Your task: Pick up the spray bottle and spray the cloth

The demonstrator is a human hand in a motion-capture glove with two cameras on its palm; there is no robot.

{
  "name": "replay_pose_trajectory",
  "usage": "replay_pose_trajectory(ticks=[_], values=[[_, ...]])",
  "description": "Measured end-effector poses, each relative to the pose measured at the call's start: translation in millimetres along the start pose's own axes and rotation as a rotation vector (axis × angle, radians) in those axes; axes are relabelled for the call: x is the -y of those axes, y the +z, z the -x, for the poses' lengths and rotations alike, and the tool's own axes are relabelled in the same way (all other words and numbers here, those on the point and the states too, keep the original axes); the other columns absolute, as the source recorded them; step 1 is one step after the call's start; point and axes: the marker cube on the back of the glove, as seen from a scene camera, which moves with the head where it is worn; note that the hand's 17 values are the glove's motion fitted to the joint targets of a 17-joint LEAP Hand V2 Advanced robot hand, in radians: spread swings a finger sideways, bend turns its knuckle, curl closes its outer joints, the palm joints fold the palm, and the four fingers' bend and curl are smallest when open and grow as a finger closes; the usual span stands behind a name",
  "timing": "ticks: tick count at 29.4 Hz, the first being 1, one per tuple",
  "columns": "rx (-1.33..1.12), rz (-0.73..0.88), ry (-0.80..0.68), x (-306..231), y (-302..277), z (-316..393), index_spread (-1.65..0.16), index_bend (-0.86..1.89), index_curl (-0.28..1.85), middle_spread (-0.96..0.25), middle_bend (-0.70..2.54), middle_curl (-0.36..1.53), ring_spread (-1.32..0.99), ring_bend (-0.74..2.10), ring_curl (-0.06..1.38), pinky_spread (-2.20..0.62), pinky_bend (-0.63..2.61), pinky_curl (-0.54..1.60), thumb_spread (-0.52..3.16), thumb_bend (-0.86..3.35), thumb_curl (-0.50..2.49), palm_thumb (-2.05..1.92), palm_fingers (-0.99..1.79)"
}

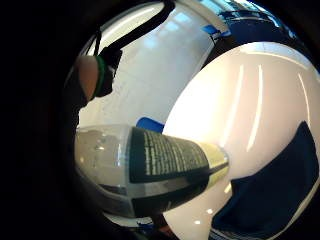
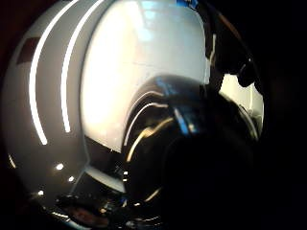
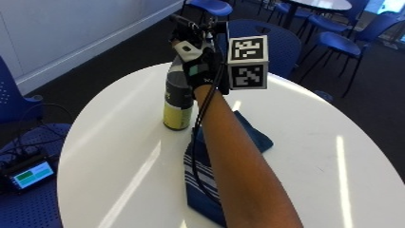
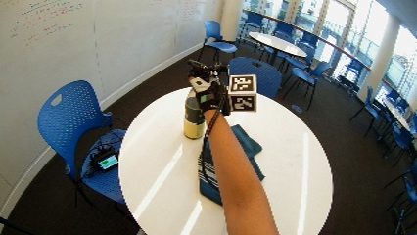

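1. Nearest the camera in the outside view, a bare forearm [image 3: 237, 156] reaches out over the round white table [image 3: 126, 156] from its near edge toward the middle.
2. Under the forearm lies the cloth [image 3: 253, 130], dark blue with a striped band at its near end. It sits flat on the table, running from near the near edge toward the centre, and the arm covers much of it.
3. Just past the cloth's far end, on its left side, the bottle [image 3: 177, 102] stands upright, its base on the table or just over it; which, the views do not settle. Its lower part is yellow, its middle dark with a label. Bottle and cloth lie close together; whether they touch is hidden by the arm.
4. The right hand [image 3: 197, 64], in its black glove, is at the bottle's top, with fingers curled round the neck and head. The spray head itself is mostly hidden by the glove.
5. The little finger side palm view shows the bottle's labelled body [image 1: 165, 162] close to the palm, with the white tabletop [image 1: 250, 100] and the cloth [image 1: 277, 192] beyond it.
6. The thumb side palm view is mostly filled by a dark, glossy rounded shape close to the palm; what it is cannot be told.
7. Beyond the table's far edge stands a blue chair [image 3: 269, 40].
8. At the table's left edge, a blue chair seat carries a small device [image 3: 28, 175] with a lit screen.
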Motion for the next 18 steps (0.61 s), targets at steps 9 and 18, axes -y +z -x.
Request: replay_pose_trajectory(ticks=[9, 18], values=[[0.020, 0.010, -0.003, -11.0, 8.4, -5.0, -0.33, -0.03, 0.36, -0.22, 0.38, 0.46, -0.22, 0.57, 0.47, 0.00, 0.36, 0.42, 0.73, -0.03, 0.77, 0.81, 0.69], [0.067, -0.001, -0.011, -42.9, 8.7, 4.0, -0.36, -0.03, 0.21, -0.17, 0.38, 0.46, -0.17, 0.58, 0.47, 0.07, 0.49, 0.44, 0.88, -0.02, 0.74, 0.79, 0.47]])
